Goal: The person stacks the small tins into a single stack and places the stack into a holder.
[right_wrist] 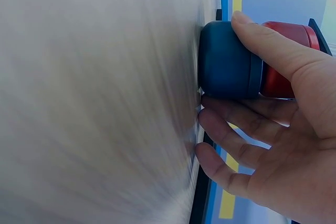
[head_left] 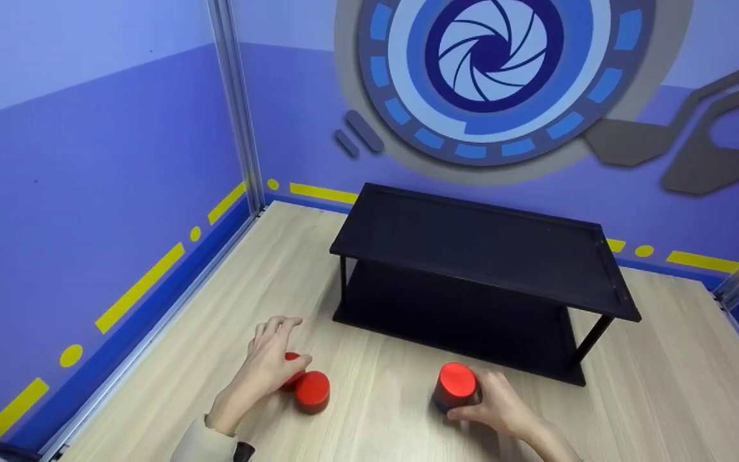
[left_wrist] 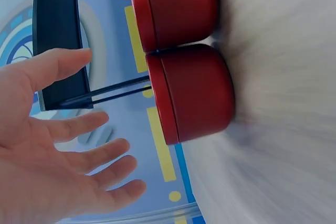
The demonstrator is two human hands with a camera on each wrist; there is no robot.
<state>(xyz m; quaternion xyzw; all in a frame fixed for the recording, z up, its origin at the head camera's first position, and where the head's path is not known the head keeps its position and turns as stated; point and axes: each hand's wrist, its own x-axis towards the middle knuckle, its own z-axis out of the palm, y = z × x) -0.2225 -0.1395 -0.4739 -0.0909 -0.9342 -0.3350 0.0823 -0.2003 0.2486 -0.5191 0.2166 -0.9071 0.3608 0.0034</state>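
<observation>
Evidently our right hand (head_left: 501,405) pinches the blue tin (right_wrist: 226,59) between thumb and fingers, probably to steady the red tin (head_left: 457,380) stacked on it, before the black shelf (head_left: 472,244), while our left hand (head_left: 265,362) hangs spread near two smooth, rounded red tins (left_wrist: 197,95) off that shelf's front-left corner.

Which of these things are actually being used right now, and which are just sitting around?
Apparently part of the job:
Blue tin, gripped by the right hand
Red tin, stacked on the blue one
Two more red tins, near the left hand

Seemingly just around:
Black two-tier shelf, touched by neither hand, so its part is unclear
Patterned wall panels, background
</observation>
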